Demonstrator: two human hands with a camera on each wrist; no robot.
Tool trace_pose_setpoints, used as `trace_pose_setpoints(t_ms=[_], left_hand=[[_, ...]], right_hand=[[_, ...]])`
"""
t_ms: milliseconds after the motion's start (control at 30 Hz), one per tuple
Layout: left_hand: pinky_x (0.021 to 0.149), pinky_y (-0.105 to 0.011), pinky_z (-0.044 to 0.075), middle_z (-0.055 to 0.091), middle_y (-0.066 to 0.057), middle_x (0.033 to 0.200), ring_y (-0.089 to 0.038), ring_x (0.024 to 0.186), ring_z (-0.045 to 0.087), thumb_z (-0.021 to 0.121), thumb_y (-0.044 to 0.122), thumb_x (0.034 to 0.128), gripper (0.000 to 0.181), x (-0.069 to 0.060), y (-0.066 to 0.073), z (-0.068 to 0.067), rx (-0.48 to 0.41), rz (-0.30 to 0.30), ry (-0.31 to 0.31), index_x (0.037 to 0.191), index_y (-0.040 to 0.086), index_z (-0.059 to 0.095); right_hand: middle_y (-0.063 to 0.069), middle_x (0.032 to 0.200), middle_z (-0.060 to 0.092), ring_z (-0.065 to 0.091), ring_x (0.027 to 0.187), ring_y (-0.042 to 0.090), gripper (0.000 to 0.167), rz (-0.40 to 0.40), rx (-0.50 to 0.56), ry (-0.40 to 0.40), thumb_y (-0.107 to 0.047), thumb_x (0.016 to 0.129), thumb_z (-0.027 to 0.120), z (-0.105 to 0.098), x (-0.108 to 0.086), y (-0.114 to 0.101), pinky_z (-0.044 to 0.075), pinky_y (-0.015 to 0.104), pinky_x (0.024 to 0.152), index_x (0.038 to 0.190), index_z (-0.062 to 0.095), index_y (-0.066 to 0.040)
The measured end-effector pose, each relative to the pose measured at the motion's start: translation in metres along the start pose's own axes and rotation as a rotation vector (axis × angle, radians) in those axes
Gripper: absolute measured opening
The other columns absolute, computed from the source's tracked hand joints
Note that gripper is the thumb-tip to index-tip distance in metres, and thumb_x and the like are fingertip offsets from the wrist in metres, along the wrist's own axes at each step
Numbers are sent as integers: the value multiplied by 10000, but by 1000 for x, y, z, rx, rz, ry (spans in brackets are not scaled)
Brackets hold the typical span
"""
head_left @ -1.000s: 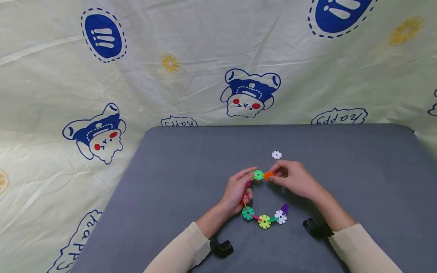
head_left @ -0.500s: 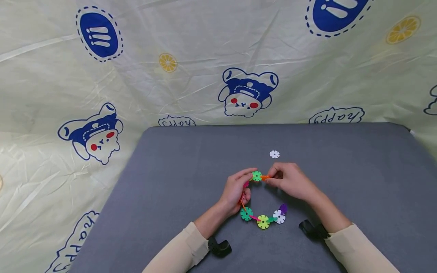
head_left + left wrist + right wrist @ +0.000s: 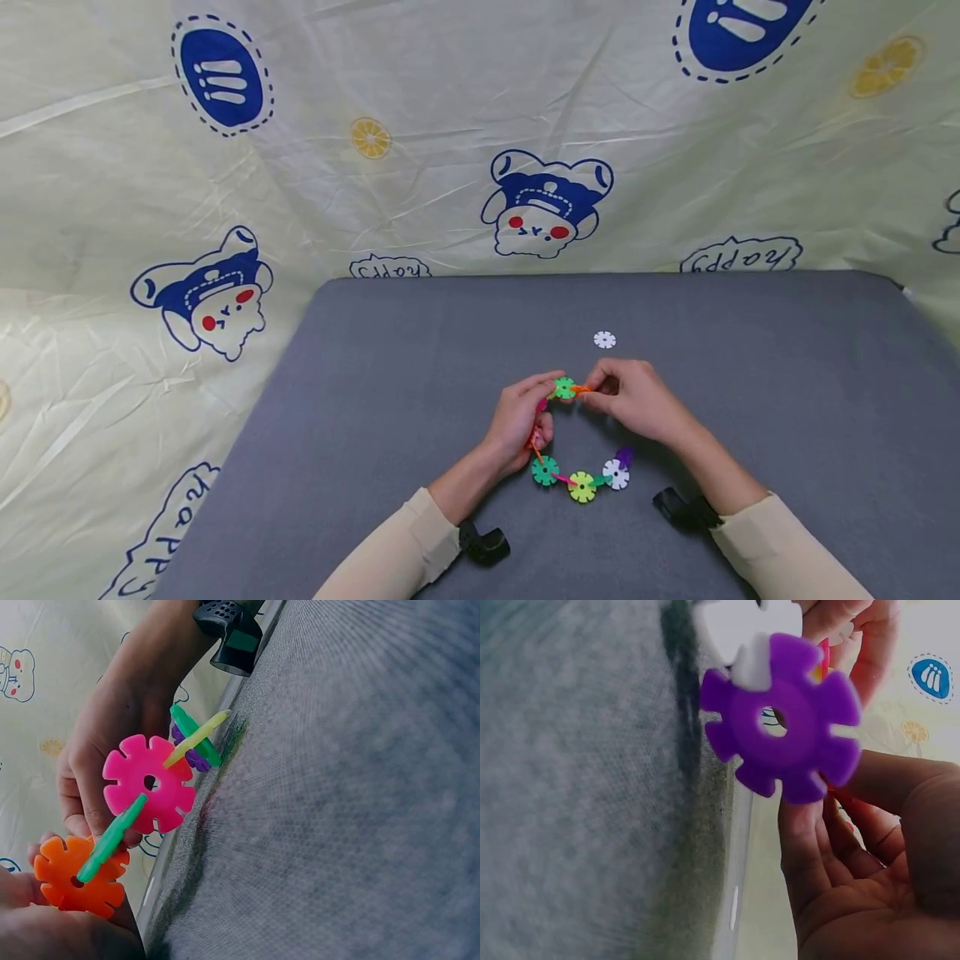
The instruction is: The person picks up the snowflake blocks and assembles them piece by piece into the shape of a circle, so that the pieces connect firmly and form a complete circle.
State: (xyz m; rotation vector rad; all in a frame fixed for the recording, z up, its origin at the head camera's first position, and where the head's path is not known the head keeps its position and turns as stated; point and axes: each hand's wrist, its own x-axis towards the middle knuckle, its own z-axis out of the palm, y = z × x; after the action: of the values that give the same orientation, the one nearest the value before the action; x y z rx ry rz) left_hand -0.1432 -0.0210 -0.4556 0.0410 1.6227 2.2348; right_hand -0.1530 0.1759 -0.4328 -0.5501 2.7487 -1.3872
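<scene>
A chain of interlocking plastic snowflake discs curves in an open ring, seen in the head view. My left hand (image 3: 517,421) grips its left side, fingers curled round several discs. Between thumb and fingers, my right hand (image 3: 637,400) pinches an orange disc (image 3: 582,389), edge-on beside a bright green disc (image 3: 565,388). Below hang a teal disc (image 3: 545,472), a yellow disc (image 3: 582,487), a white disc (image 3: 617,474) and, at the free end, a purple disc (image 3: 784,735). A pink disc (image 3: 146,780) shows large in the left wrist view. Fingers hide some joints.
One loose white disc (image 3: 604,340) lies on the grey table (image 3: 420,358), beyond the right hand. A pale printed sheet (image 3: 435,200) hangs behind the table's far edge. Each wrist wears a black strap-on camera (image 3: 483,543).
The orange disc has turned from showing its face to edge-on. My right hand has shifted slightly with it; the left hand keeps its hold on the chain.
</scene>
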Motion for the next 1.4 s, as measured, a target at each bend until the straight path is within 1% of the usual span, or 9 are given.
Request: trace_pose_setpoints(t_ms=[100, 300, 433, 533, 633, 733, 1000, 1233, 1400], left_hand=[[275, -193, 325, 438, -40, 434, -81, 299, 374, 568, 215, 948, 368, 0, 0, 2, -11, -8, 13, 1269, 40, 619], [272, -188, 327, 434, -36, 426, -82, 291, 373, 570, 221, 946, 377, 1, -1, 2, -8, 16, 18, 1271, 36, 614], [271, -189, 327, 480, -67, 478, -84, 292, 375, 569, 220, 949, 375, 1, -2, 1, 0, 41, 14, 1268, 28, 613], [269, -190, 328, 565, -137, 612, -84, 292, 382, 568, 221, 950, 374, 1, -2, 0, 0, 49, 14, 1267, 27, 613], [271, -191, 332, 605, -175, 721, -87, 293, 386, 569, 224, 953, 372, 1, -3, -1, -1, 52, 17, 1261, 21, 614], [275, -196, 339, 565, -147, 622, -90, 292, 385, 570, 230, 956, 369, 1, -2, -2, 5, 50, 14, 1259, 25, 617], [279, -205, 344, 525, -91, 556, -93, 287, 372, 566, 206, 960, 365, 2, -4, -2, 3, 41, -14, 1269, 16, 606], [281, -205, 345, 461, -53, 464, -88, 280, 374, 556, 226, 964, 372, 2, -3, -3, 15, 53, -18, 1273, 25, 607], [293, -202, 357, 514, -72, 546, -93, 295, 389, 559, 237, 966, 372, 2, -3, -4, 18, 58, -31, 1275, 36, 610]], right_hand=[[-22, 704, 614, 564, 609, 165, 115, 20, -13, -31, -97, 828, 756, -1, 0, 1, 466, 290, 515, 808, 649, -135], [-33, 721, 610, 554, 634, 155, 177, 20, -71, -139, -63, 791, 774, -4, 4, 2, 467, 296, 561, 922, 663, -109], [-26, 754, 615, 559, 665, 157, 214, 22, -82, -172, -37, 791, 758, -6, 6, 3, 485, 302, 592, 975, 662, -88], [-20, 779, 619, 563, 688, 155, 221, 24, -92, -177, -21, 800, 743, -8, 8, 5, 498, 303, 616, 999, 667, -78], [-16, 815, 628, 571, 718, 153, 199, 23, -110, -163, -26, 827, 717, -9, 10, 7, 511, 299, 646, 1017, 672, -62], [19, 878, 648, 589, 760, 172, 193, 32, -120, -114, -42, 856, 694, -12, 15, 11, 519, 308, 649, 1048, 675, -29], [199, 1127, 563, 566, 960, 322, 506, 114, -194, 9, -101, 823, 749, -26, 34, 26, 494, 461, 783, 1269, 565, 51], [236, 1044, 490, 432, 912, 329, 560, 191, -261, 56, -166, 866, 699, -30, 51, 37, 396, 430, 705, 1311, 496, 107], [209, 988, 516, 421, 903, 331, 425, 213, -305, 21, -169, 871, 693, -29, 57, 43, 396, 439, 706, 1208, 585, 67]])
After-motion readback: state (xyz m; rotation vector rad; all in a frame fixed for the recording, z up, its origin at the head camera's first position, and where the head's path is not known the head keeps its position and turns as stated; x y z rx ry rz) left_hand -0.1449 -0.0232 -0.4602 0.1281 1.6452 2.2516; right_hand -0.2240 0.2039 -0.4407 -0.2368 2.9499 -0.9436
